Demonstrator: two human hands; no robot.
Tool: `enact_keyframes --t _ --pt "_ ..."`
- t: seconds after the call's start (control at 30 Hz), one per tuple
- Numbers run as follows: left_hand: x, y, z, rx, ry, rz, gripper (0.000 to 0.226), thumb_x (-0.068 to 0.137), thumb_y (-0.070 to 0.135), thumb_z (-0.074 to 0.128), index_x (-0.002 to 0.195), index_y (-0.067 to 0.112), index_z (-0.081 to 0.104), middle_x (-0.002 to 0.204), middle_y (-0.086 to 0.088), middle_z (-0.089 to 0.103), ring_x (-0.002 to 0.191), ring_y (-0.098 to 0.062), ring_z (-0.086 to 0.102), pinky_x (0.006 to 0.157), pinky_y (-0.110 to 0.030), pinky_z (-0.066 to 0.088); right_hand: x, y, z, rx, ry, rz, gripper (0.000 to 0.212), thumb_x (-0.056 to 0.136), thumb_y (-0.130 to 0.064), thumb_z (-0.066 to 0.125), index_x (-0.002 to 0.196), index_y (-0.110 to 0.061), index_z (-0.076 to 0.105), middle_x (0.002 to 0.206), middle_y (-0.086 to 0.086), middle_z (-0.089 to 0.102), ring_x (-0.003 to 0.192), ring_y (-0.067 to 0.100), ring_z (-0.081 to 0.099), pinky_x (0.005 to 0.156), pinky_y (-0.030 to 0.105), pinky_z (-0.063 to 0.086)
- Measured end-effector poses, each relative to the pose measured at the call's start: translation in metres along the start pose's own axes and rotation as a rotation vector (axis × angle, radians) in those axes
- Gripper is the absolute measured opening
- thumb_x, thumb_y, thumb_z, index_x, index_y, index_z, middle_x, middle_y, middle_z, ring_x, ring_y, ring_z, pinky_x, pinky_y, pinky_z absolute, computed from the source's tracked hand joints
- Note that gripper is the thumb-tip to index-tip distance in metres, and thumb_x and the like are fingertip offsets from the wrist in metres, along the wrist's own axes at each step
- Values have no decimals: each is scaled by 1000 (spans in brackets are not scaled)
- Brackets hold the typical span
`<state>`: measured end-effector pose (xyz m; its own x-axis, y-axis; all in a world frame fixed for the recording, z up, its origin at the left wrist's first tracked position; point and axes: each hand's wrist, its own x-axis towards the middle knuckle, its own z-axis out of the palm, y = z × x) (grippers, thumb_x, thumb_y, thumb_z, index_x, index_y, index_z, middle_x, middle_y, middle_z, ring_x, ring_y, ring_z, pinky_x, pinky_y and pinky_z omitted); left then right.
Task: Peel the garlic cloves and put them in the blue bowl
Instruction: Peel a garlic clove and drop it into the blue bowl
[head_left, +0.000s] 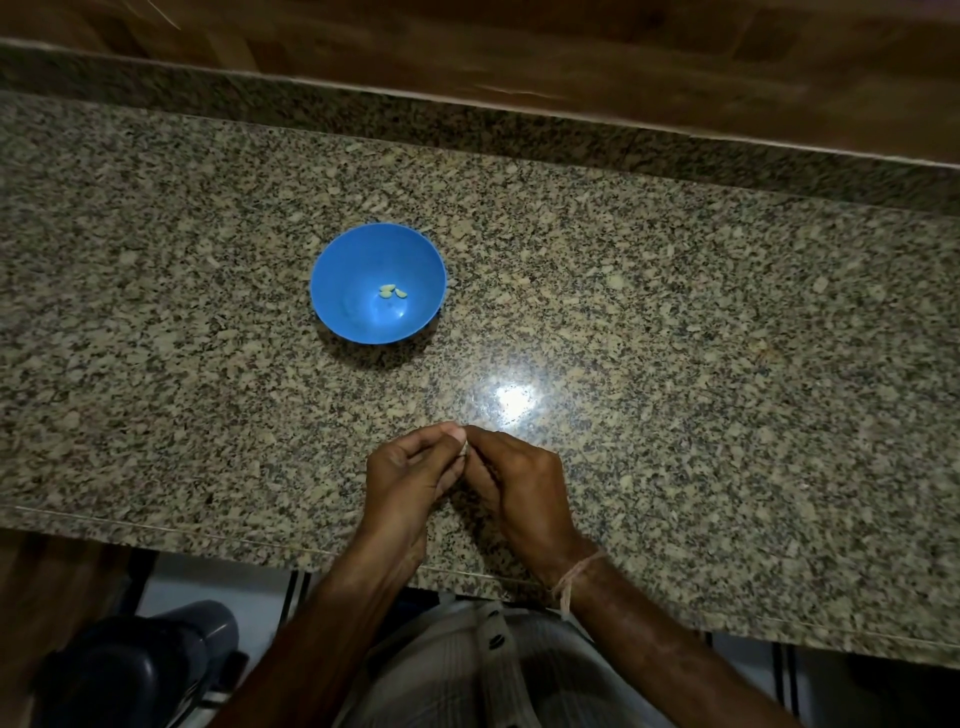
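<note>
My left hand (410, 467) and right hand (514, 483) pinch one garlic clove (464, 446) (mostly hidden) between their fingertips, near the counter's (727, 415) front edge. Farther back, one blue bowl (353, 265) holds what look like three peeled cloves (392, 292).

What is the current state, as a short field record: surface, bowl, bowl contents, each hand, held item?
surface: speckled granite countertop
bowl: round blue plastic bowl, upright, beyond the hands and slightly to their left
contents: about three small pale peeled garlic cloves at the bottom
left: left hand pinches a small pale garlic piece, mostly hidden
right: right hand pinches the same piece, fingertips meeting the left's
wrist: thin thread band on the right wrist
</note>
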<state>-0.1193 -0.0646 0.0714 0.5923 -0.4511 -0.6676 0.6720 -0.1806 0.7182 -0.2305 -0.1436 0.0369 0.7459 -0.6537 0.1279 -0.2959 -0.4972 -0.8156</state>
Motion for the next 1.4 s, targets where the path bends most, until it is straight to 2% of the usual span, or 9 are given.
enact_keyframes --t 0.13,0.57,0.7,0.8,0.9,1.03,1.17,1.33,1.4 --pt "0 -2 1 -6 1 1 16 95 4 71 111 1 74 100 -14 80 96 -20 78 80 -21 61 -1 4 3 -11 -16 11 35 107 -41 55 133 -22 70 113 -3 78 96 13 75 77 38 60" --pt "1 -6 2 -6 11 -17 16 95 4 72 110 3 75 101 -16 80 98 -24 78 87 -28 62 0 2 -2 41 -3 -11 25 107 -26 63 130 -20 72 111 -4 78 97 10 74 80 35 60" --pt "3 -5 -4 41 -10 -28 16 95 7 72 111 5 76 101 -15 80 99 -24 78 85 -26 62 2 4 -4 70 -67 14 27 107 -28 61 131 -22 72 116 -5 78 100 7 75 84 33 60" --pt "3 -3 -8 96 -19 0 18 95 8 73 112 4 75 98 -14 80 97 -24 78 85 -28 63 7 1 -11 138 -142 58 26 108 -34 59 128 -26 73 109 -8 79 95 3 74 82 33 59" --pt "2 1 -8 136 -24 42 19 95 6 72 113 1 74 96 -13 81 95 -22 79 84 -27 63 13 -2 -15 97 -191 33 30 107 -40 56 129 -27 72 102 -8 80 87 1 73 77 31 58" --pt "3 2 -8 103 -6 45 17 94 7 73 110 2 75 95 -14 81 94 -22 79 80 -24 63 13 -2 -9 42 -152 1 35 108 -46 52 130 -27 71 98 -4 79 84 9 73 73 37 57" --pt "2 -2 -8 87 22 47 14 94 5 73 107 0 75 93 -12 81 90 -20 78 77 -23 62 8 -2 1 35 -116 24 31 108 -43 53 126 -27 71 99 0 79 84 16 75 71 41 58" --pt "0 -5 -12 54 12 25 15 94 5 73 109 2 75 96 -12 81 94 -22 78 87 -29 63 5 -3 -1 66 -121 37 33 108 -44 52 126 -26 72 97 -3 79 82 12 74 71 39 57" --pt "1 -6 -14 48 8 14 16 94 6 73 110 2 75 97 -13 81 96 -24 78 88 -31 63 5 -3 0 81 -124 49 34 108 -46 52 128 -26 72 102 -4 80 88 11 75 75 39 58"
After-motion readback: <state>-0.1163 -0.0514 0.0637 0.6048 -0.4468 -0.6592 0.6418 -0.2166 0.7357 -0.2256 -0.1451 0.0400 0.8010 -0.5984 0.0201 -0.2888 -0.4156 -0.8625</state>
